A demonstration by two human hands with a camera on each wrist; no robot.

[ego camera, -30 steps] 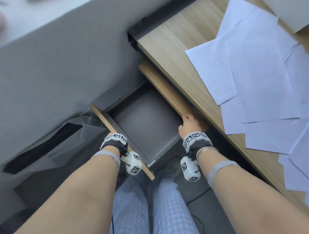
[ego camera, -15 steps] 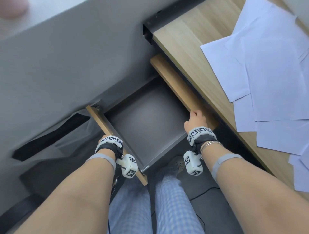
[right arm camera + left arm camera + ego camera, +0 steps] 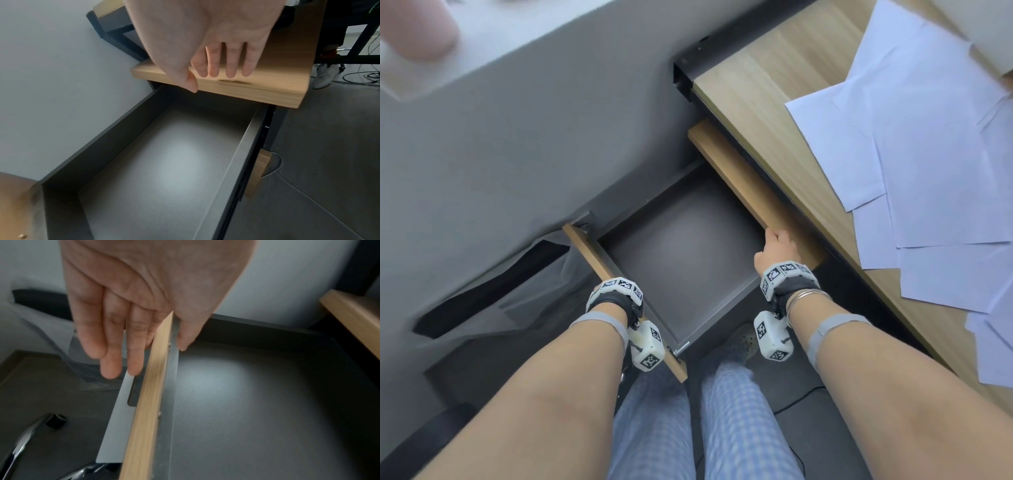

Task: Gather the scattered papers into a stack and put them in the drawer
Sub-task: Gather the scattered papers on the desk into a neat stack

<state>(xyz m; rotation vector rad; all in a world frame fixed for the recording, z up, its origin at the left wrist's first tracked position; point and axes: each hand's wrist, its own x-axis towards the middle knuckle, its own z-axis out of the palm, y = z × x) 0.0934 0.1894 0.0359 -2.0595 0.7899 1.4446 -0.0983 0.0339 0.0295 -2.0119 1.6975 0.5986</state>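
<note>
Both hands sit at the opened drawer, one on each wooden edge. At about seven o'clock in the head view, the left hand straddles the drawer's wooden front panel: its fingers lie nearly straight down the outer face while the thumb reaches over onto the inner grey side, so the panel is lightly pinched between them. Toward four o'clock of the drawer's middle, the right hand rests on the wooden board that runs below the desk edge, fingers extended flat along its underside and the thumb lying on its front edge, a loose, relaxed contact with no curl around it. Inside, the drawer shows a bare dark grey floor with a pale patch of light near its centre. Well apart from both hands, at roughly two o'clock in the head view, the white papers lie spread and overlapping at odd angles across the wooden desk top, some reaching past its right side of the frame. Checked blue trousers fill the six o'clock area between the forearms, and each wrist carries a band of black-and-white marker blocks.
</note>
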